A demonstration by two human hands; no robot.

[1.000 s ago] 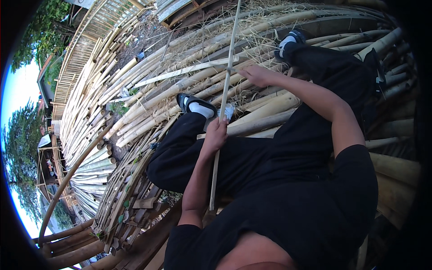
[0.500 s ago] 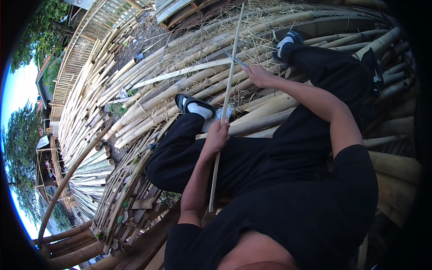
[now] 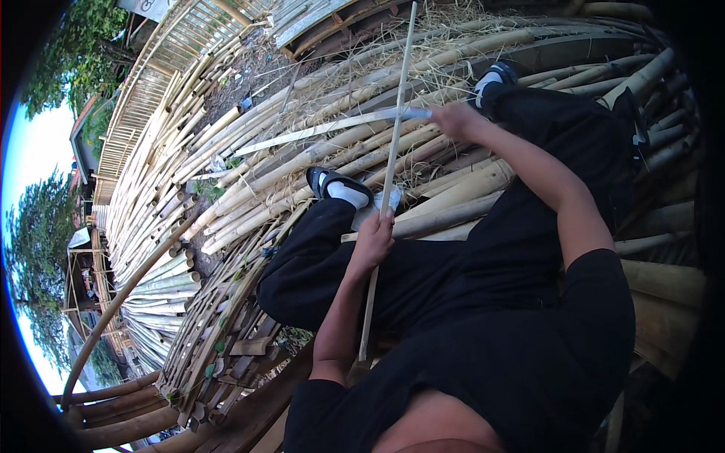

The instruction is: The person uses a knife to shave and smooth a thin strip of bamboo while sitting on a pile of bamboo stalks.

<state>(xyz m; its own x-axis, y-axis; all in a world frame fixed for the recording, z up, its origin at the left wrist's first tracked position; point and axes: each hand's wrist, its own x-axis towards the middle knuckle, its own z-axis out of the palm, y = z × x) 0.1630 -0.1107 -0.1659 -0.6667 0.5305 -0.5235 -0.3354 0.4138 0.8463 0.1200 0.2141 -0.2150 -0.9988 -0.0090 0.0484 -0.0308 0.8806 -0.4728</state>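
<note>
A long, thin bamboo strip [image 3: 396, 121] runs from the top of the view down past my lap. My left hand [image 3: 373, 240] is closed around its lower part, above my thigh. In my right hand [image 3: 458, 121] is a knife [image 3: 414, 113], its blade pointing left and meeting or crossing the strip well above the left hand. The blade is partly blurred, and I cannot tell whether it touches the strip. The right fingers wrap the handle and hide it.
Bamboo poles [image 3: 302, 162] cover the ground under my feet, with straw-like shavings [image 3: 442, 68] scattered over them. Short split pieces [image 3: 219, 332] are stacked at the lower left. A bamboo fence [image 3: 162, 64] and a wooden platform [image 3: 325, 23] stand farther off.
My right hand has moved right and slightly nearer, drawing the knife along with it. The left hand keeps hold of the strip. The whole view has shifted a little.
</note>
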